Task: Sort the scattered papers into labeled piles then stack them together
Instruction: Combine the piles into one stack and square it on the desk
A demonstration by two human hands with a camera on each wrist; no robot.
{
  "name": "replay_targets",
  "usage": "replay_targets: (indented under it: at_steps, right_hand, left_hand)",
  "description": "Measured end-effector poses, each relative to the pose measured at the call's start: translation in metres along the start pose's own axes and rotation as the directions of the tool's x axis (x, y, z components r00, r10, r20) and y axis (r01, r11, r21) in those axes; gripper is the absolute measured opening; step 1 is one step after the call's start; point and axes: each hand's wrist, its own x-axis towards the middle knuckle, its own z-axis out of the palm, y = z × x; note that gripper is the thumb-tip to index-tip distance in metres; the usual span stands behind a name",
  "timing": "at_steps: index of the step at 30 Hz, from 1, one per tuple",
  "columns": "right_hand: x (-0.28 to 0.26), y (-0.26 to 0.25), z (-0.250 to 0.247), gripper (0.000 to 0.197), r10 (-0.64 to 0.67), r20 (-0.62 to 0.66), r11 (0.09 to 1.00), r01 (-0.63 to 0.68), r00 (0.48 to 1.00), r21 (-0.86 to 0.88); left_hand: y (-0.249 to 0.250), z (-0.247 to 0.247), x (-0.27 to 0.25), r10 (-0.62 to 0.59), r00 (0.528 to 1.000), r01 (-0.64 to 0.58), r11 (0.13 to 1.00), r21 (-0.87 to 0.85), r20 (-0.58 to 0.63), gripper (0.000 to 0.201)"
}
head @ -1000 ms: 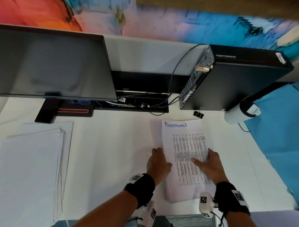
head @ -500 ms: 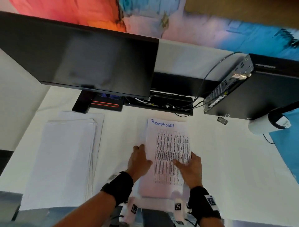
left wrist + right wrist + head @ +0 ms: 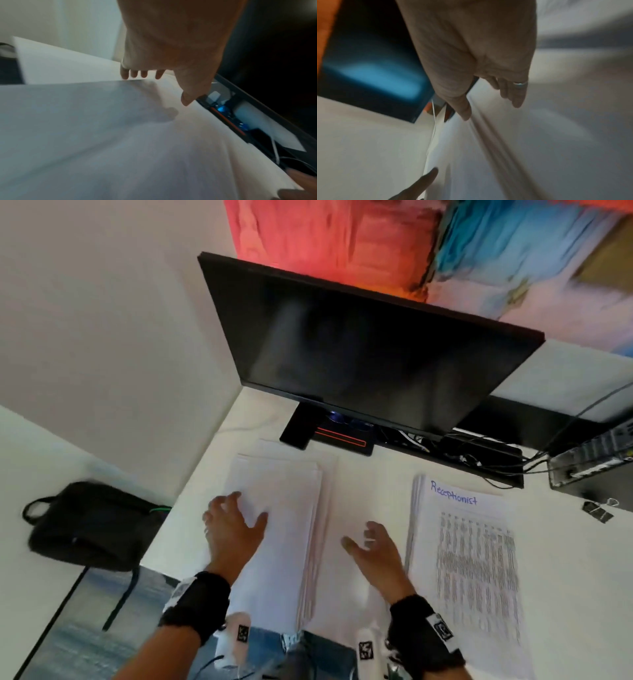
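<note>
Two paper piles lie on the white desk. The blank white pile [image 3: 284,529] sits in front of the monitor; the pile labelled "Receptionist" [image 3: 469,570], with a printed table on top, lies to its right. My left hand [image 3: 233,522] hovers over the blank pile's left edge, fingers spread and holding nothing; the left wrist view shows the left hand [image 3: 154,75] just above the blank pile [image 3: 102,135]. My right hand [image 3: 366,542] is open over the bare desk between the two piles, its fingers loosely bent. In the blurred right wrist view the right hand [image 3: 489,105] is empty.
A black monitor [image 3: 359,350] stands behind the piles on its stand [image 3: 329,436]. Cables and a black computer case [image 3: 592,463] are at the back right, with a binder clip [image 3: 597,510] beside it. A black bag [image 3: 89,525] lies on the floor at the left.
Both hands have left the "Receptionist" pile and moved left, to the blank pile and the gap beside it. The head view has swung left, so the piles appear further right.
</note>
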Motion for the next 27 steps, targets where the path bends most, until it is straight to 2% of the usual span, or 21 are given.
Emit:
replay_targets:
  at_steps: [1, 2, 5, 8, 11, 12, 15, 18, 19, 22, 24, 27]
  right_hand:
    - [0.008, -0.012, 0.027, 0.084, 0.034, 0.035, 0.999, -0.035, 0.999, 0.008]
    - [0.015, -0.023, 0.050, 0.089, 0.058, 0.034, 0.998, -0.059, 0.998, 0.021]
    - [0.030, -0.046, 0.098, 0.085, 0.127, -0.015, 0.991, -0.126, 0.992, 0.051]
    - [0.040, -0.056, 0.110, 0.095, 0.201, -0.048, 0.972, -0.193, 0.978, 0.134]
    - [0.049, -0.051, 0.103, 0.083, 0.265, -0.138, 0.963, -0.269, 0.954, -0.009]
    - [0.049, -0.051, 0.100, 0.082, 0.271, -0.158, 0.961, -0.275, 0.949, -0.005]
    - [0.052, -0.047, 0.096, 0.079, 0.205, -0.148, 0.970, -0.181, 0.967, 0.163]
    - [0.060, -0.041, 0.095, 0.086, 0.203, -0.138, 0.954, -0.163, 0.969, 0.253]
    - [0.063, -0.039, 0.095, 0.081, 0.193, -0.121, 0.950, -0.154, 0.974, 0.273]
    - [0.052, -0.056, 0.094, 0.030, 0.199, -0.009, 0.930, -0.186, 0.980, 0.315]
    - [0.046, -0.061, 0.093, 0.023, 0.183, 0.021, 0.916, -0.178, 0.983, 0.360]
    - [0.041, -0.059, 0.093, 0.026, 0.145, -0.016, 0.920, -0.129, 0.989, 0.371]
  left_hand:
    - [-0.014, -0.005, 0.005, -0.086, 0.995, 0.085, 0.996, 0.033, 0.047, 0.081]
    - [-0.024, -0.007, 0.006, -0.122, 0.988, 0.117, 0.992, 0.055, 0.092, 0.091]
    - [-0.037, 0.000, 0.003, -0.044, 0.990, 0.043, 0.999, 0.006, 0.134, 0.105]
    - [-0.039, 0.007, -0.001, -0.019, 0.993, 0.024, 0.999, -0.042, 0.118, 0.101]
    - [-0.039, 0.009, -0.005, 0.004, 0.994, 0.006, 0.997, -0.083, 0.111, 0.091]
    - [-0.039, 0.008, -0.006, 0.012, 0.994, -0.002, 0.995, -0.099, 0.106, 0.088]
    - [-0.042, 0.006, -0.008, 0.022, 0.995, -0.009, 0.991, -0.132, 0.093, 0.083]
    - [-0.046, 0.007, -0.005, 0.017, 0.997, -0.002, 0.983, -0.181, 0.077, 0.078]
    - [-0.046, 0.007, -0.005, 0.012, 0.997, 0.003, 0.980, -0.197, 0.075, 0.077]
    - [-0.045, 0.006, -0.005, 0.013, 0.997, 0.004, 0.974, -0.227, 0.074, 0.072]
    - [-0.047, 0.006, -0.005, 0.029, 0.997, -0.014, 0.974, -0.226, 0.066, 0.069]
    - [-0.051, 0.006, -0.004, 0.036, 0.997, -0.020, 0.970, -0.244, 0.062, 0.066]
